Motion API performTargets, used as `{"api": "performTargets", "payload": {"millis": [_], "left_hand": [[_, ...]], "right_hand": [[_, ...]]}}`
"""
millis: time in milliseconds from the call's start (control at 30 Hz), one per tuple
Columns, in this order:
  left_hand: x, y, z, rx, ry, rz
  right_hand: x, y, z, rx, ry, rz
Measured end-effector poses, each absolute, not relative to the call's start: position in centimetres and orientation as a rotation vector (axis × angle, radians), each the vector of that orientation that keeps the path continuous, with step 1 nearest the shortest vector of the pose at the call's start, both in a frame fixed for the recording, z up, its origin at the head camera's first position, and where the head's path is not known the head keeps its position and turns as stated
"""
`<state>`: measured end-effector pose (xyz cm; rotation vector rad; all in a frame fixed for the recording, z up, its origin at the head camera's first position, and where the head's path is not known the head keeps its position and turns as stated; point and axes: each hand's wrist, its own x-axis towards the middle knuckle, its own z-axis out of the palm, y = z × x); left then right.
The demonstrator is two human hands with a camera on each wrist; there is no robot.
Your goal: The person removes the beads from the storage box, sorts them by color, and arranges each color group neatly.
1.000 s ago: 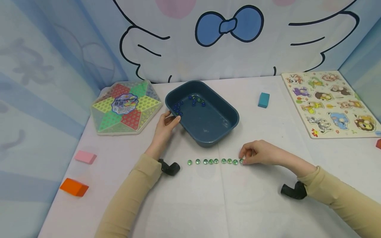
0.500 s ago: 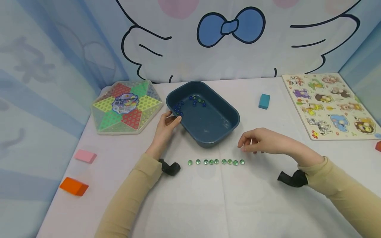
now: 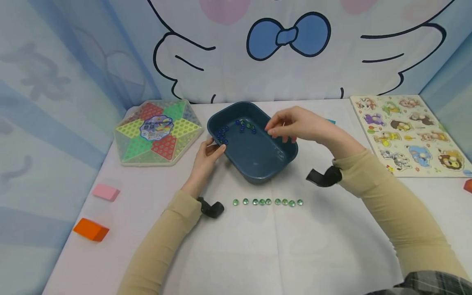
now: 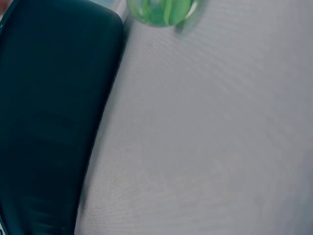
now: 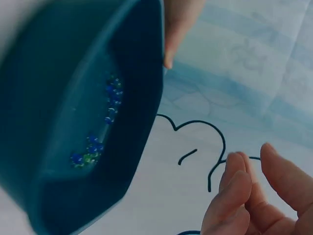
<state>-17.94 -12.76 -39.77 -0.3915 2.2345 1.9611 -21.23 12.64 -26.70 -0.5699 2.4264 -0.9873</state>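
My left hand (image 3: 204, 162) grips the near-left rim of a dark blue plastic tub (image 3: 258, 159), with the thumb at the rim. Inside the tub lie two clusters of small marbles, mostly blue marbles (image 3: 222, 134), with a green marble (image 5: 89, 158) among them. Over the tub's right rim hovers my right hand (image 3: 298, 125), its fingers loosely bent, thumb apart and nothing between them in the right wrist view. A row of several green marbles (image 3: 277, 202) runs across the white cloth in front of the tub. In the left wrist view, one green marble (image 4: 161, 11) shows beyond the tub's wall (image 4: 54, 112).
A hexagonal Chinese checkers box (image 3: 156, 133) is left of the tub. Pink (image 3: 105, 192) and orange blocks (image 3: 91, 230) lie at the left edge. On the right is an animal puzzle board (image 3: 409, 135), with a red block (image 3: 468, 185) beside it. The right arm mostly covers a teal block (image 3: 331, 121).
My right hand has let go of the last green marble in the row, then risen and moved up and left over the tub. The left hand stays at the rim.
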Motion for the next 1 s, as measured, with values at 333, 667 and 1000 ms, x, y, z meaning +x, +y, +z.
{"api": "performTargets", "payload": {"millis": [333,667,1000], "left_hand": [[-18.0,-12.8,-39.9,-0.376,2.245,1.975],[-17.9,-13.0,-39.8,-0.368,2.244,1.987],[-18.0,-13.0,-40.1,-0.358,2.245,2.014]], "right_hand": [[-27.1,7.5,-28.0,-0.459,2.461,-1.008],[-29.3,4.3,-30.7,-0.443,2.644,-0.698],[-30.2,2.6,-32.1,-0.369,2.790,-0.363]]}}
